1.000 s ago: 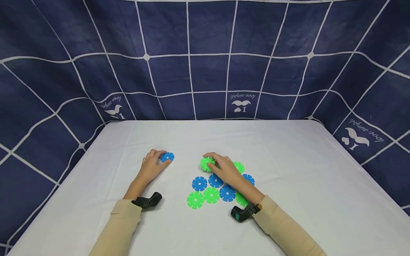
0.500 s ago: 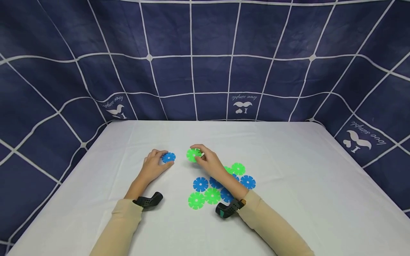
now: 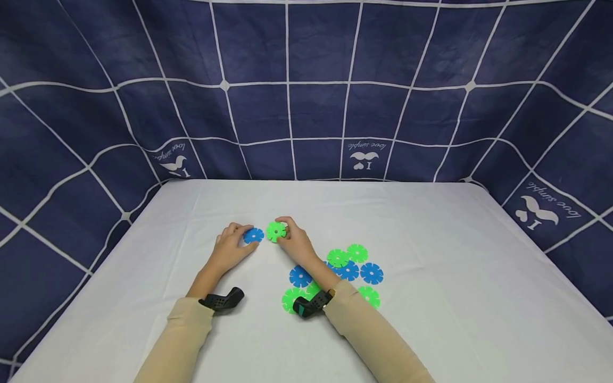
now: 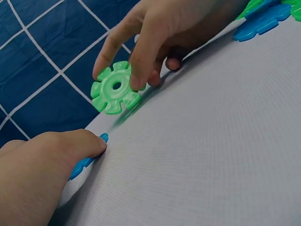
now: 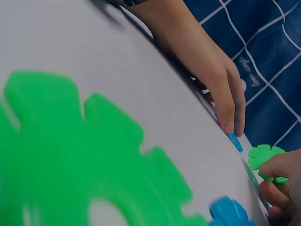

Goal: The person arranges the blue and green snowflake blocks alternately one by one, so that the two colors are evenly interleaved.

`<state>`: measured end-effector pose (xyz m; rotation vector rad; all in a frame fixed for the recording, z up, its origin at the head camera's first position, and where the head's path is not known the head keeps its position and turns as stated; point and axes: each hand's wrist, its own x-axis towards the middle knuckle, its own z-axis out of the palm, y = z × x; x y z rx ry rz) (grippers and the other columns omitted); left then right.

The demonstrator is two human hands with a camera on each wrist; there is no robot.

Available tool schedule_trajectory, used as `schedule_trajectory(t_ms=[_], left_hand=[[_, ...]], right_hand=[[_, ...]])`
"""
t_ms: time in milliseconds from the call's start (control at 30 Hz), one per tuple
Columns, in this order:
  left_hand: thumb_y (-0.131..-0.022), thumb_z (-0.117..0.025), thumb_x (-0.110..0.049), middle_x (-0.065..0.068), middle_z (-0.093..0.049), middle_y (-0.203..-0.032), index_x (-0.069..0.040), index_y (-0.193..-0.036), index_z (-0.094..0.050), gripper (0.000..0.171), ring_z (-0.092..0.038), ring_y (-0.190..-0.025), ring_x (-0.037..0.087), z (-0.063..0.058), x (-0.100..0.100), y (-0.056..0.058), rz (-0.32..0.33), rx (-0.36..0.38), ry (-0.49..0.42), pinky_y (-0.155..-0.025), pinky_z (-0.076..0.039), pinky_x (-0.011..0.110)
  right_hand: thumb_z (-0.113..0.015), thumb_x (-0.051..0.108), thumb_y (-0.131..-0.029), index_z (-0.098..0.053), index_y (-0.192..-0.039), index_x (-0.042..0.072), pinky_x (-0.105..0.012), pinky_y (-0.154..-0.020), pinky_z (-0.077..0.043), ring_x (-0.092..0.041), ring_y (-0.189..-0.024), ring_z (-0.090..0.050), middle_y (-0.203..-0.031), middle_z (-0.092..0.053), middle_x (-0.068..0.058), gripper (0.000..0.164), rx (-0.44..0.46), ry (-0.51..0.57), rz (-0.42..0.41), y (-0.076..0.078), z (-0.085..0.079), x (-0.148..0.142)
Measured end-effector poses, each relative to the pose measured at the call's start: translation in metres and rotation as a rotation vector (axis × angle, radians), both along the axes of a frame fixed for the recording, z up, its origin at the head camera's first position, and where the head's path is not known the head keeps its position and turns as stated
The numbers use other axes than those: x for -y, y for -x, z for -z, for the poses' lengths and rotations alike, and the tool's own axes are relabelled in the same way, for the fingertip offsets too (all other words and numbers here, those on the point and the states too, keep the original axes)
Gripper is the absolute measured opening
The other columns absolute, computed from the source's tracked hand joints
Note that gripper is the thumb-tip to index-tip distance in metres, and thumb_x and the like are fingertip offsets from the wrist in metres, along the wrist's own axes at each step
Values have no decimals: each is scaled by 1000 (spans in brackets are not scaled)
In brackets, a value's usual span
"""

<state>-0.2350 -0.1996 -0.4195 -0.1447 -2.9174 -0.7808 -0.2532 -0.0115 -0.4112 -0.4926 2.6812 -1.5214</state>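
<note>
My left hand [image 3: 227, 249] pinches a blue notched disc [image 3: 254, 235] by its edge between thumb and fingers, low at the white cloth. In the left wrist view the thumb covers part of that blue disc [image 4: 83, 165]. Just to its right, my right hand [image 3: 296, 242] pinches a green notched disc [image 3: 275, 232] between thumb and index finger. The left wrist view shows this green disc [image 4: 116, 87] tilted up above the cloth, with a small hole in its centre and a gap between it and the blue one.
Several more discs lie under and beside the right forearm, among them a blue disc [image 3: 371, 273], another blue disc [image 3: 300, 276] and a green disc [image 3: 357, 253]. A green disc [image 3: 338, 258] overlaps a blue one. A dark blue checked curtain [image 3: 316, 106] hangs behind the white table [image 3: 431, 234].
My right hand has carried the green disc left from the group of discs to beside the blue one. The left hand has stayed in place with its blue disc.
</note>
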Motion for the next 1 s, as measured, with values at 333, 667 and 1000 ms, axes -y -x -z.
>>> schedule_trajectory(t_ms=[333, 667, 1000], left_hand=[[-83, -58, -35, 17, -45, -124, -7, -130, -47, 56, -41, -117, 34, 0, -2, 2, 0, -1, 18, -94, -28, 49], [-83, -57, -34, 17, -45, -124, -7, -129, -48, 55, -40, -117, 34, -2, -1, 2, 9, -17, 19, -93, -28, 49], [-82, -57, -31, 17, -44, -125, -7, -130, -47, 54, -39, -118, 34, -1, -2, 0, -21, 15, -11, -95, -28, 49]], right_hand=[[-60, 19, -85, -48, -130, 14, -25, -69, -45, -13, -81, -52, -98, -54, -5, 47, -98, -196, 100, -1, 6, 6], [-56, 28, -89, -52, -127, 9, -31, -92, -43, -22, -110, -47, -119, -49, -9, 44, -162, -332, 110, -1, 10, 8], [-54, 19, -86, -62, -107, 13, -35, -94, -42, -22, -115, -46, -123, -48, -7, 24, -119, -302, 88, -5, 8, 7]])
